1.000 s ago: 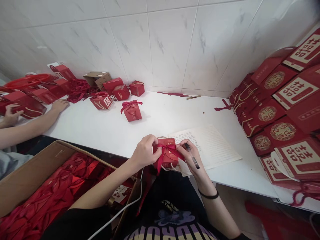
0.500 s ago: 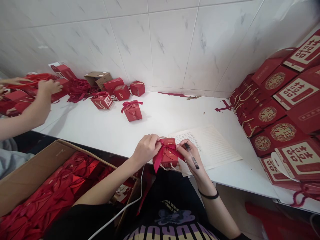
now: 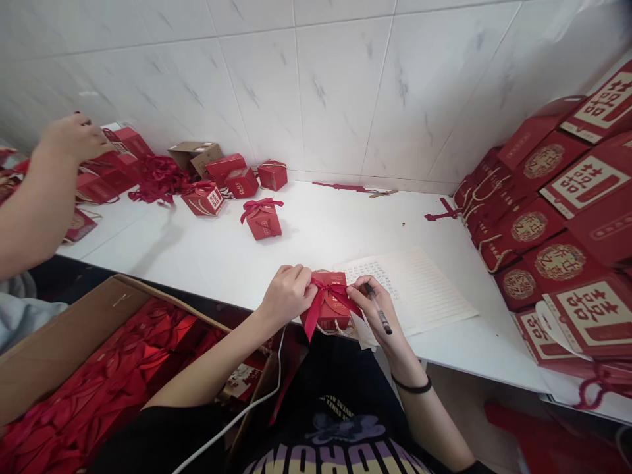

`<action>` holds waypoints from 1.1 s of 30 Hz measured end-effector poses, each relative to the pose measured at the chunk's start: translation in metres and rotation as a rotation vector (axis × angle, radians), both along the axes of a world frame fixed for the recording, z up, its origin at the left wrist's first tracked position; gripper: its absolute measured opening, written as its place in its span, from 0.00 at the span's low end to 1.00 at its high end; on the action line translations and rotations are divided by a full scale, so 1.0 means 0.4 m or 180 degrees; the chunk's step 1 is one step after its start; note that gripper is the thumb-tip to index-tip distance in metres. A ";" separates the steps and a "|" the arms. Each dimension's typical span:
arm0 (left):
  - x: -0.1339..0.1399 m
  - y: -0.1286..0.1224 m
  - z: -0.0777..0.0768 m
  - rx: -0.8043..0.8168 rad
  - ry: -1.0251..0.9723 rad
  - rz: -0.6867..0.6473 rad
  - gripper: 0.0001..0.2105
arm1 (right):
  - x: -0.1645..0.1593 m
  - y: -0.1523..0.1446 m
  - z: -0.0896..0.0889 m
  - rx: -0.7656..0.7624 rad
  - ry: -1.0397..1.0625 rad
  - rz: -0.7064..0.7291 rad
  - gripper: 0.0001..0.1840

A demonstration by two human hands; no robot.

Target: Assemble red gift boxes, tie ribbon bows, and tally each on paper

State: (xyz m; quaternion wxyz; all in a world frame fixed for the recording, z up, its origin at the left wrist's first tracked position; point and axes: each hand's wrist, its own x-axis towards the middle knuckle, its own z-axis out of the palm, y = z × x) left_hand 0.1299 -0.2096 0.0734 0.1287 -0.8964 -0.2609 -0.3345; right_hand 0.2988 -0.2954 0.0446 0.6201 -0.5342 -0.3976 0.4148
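The person's left hand [image 3: 288, 296] is now gripping the red ribbon [image 3: 326, 288] farther left of its knot than a second ago, so the bow is lying more open and one tail is hanging down the red box [image 3: 332, 315]. The right hand [image 3: 376, 306] is keeping its fingers pinched on the ribbon's right side, a pen [image 3: 379, 311] tucked within. The box is sitting between both hands at the near edge of the table [image 3: 316, 227], just left of lined paper [image 3: 427, 289]. Far left, a co-worker's hand [image 3: 74, 138] is rising.
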 end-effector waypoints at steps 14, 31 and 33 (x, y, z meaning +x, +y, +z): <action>0.006 0.004 -0.012 -0.0170 0.0060 0.0217 0.13 | -0.004 0.008 -0.013 0.0035 0.0001 -0.0081 0.16; -0.022 -0.019 0.051 -0.1155 0.0358 0.0242 0.03 | 0.003 0.006 -0.019 0.0022 0.0063 -0.0078 0.18; -0.011 -0.021 0.037 -0.0810 0.0433 0.0154 0.01 | 0.003 0.007 -0.024 -0.0004 0.0115 -0.0052 0.18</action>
